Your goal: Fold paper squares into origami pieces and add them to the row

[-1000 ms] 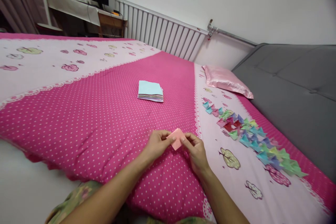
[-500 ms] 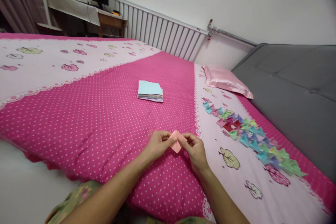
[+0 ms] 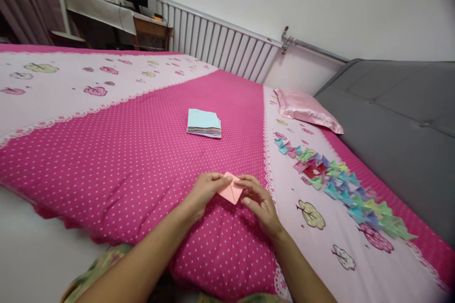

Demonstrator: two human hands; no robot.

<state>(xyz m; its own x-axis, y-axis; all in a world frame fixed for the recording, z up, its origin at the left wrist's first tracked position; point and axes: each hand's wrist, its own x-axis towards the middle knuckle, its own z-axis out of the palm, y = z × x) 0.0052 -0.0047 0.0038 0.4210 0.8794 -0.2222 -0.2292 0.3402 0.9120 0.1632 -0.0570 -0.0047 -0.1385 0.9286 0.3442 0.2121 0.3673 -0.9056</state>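
A small pink folded paper (image 3: 230, 191) lies between my hands just above the pink dotted bedspread (image 3: 124, 151). My left hand (image 3: 204, 190) pinches its left edge with thumb and fingers closed. Pressed on its right side are the fingers of my right hand (image 3: 258, 201), partly bent over the fold. A stack of coloured paper squares (image 3: 204, 123) with a light blue top sheet lies further up the bed.
A long row of several folded paper pieces (image 3: 341, 184) in blue, green, pink and red runs along the pale strip at right. A pink satin pillow (image 3: 305, 110) sits beyond it. A grey padded headboard (image 3: 401, 128) borders the right; a white radiator (image 3: 220, 45) lines the wall.
The pink paper has turned and opened flatter, shifting slightly left. My right hand has moved over its right side and my left hand has slid a little left.
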